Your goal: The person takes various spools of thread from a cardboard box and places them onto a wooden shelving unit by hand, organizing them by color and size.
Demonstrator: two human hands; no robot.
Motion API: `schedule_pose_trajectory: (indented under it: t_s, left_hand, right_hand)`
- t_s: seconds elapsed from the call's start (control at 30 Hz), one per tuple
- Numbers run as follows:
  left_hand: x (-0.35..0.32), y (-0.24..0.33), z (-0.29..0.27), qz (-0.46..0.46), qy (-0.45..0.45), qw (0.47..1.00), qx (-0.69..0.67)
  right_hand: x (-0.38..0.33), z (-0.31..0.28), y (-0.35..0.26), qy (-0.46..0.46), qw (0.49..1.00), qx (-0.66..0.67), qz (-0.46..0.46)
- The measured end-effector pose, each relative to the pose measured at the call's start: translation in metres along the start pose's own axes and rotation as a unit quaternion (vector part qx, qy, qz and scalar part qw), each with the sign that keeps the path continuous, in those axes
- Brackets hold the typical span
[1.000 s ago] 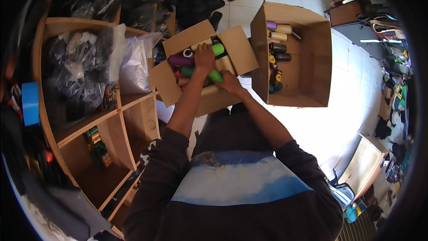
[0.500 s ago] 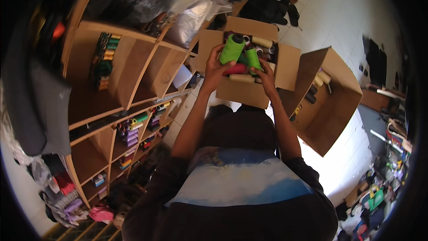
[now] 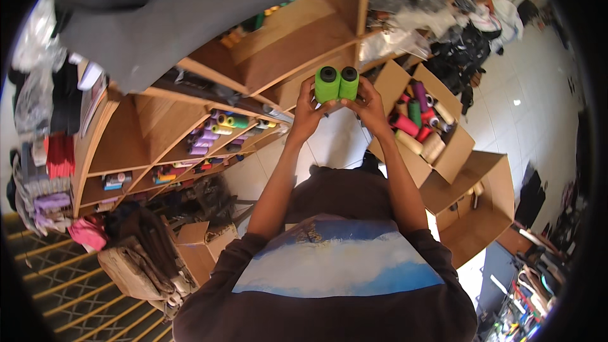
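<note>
Two bright green thread spools stand upright side by side in front of me, touching or nearly so. My left hand (image 3: 308, 113) is closed round the larger left thread spool (image 3: 327, 87). On the other side, my right hand (image 3: 368, 109) grips the slimmer right thread spool (image 3: 349, 85). Both show black core ends on top. To the right of my hands is an open cardboard box (image 3: 457, 147) with spools in red, purple, green and cream. The fingers behind the green spools are partly hidden.
Wooden shelving (image 3: 297, 57) runs along the left and far side, with purple and green spools (image 3: 202, 139) in its lower cubbies. A second cardboard box (image 3: 475, 228) lies at right, holding a few spools. Dark grey material (image 3: 209, 19) hangs over the shelf top. Black bags (image 3: 465, 50) sit beyond the box.
My hands have lifted the two green spools away from above the open box and brought them together. My view has turned left, toward the shelves, so the boxes now appear further right.
</note>
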State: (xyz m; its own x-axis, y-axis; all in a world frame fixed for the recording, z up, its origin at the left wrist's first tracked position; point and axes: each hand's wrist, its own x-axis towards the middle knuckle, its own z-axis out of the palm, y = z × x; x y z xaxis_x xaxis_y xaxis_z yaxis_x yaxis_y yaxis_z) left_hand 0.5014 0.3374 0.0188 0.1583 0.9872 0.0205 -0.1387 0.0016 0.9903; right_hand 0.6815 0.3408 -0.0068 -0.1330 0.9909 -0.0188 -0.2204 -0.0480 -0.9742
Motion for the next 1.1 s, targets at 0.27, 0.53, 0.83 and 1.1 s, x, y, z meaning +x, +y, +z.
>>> schedule_pose_trajectory:
  t_s: [0.27,0.53,0.83,1.1]
  left_hand:
    - [0.019,0.031,-0.071,0.089,0.203,0.939,0.262]
    - [0.037,0.026,-0.092,0.061,0.273,0.94,0.193]
    - [0.085,0.03,-0.107,0.182,0.423,0.825,0.328]
    - [0.105,0.005,-0.139,0.144,0.458,0.77,0.42]
  right_hand:
    - [0.067,0.097,-0.013,0.026,0.967,-0.228,-0.115]
    - [0.114,0.115,-0.02,-0.066,0.983,-0.158,-0.074]
    - [0.196,0.153,0.021,-0.12,0.976,-0.098,-0.151]
    - [0.223,0.174,0.033,-0.027,0.9,-0.268,-0.342]
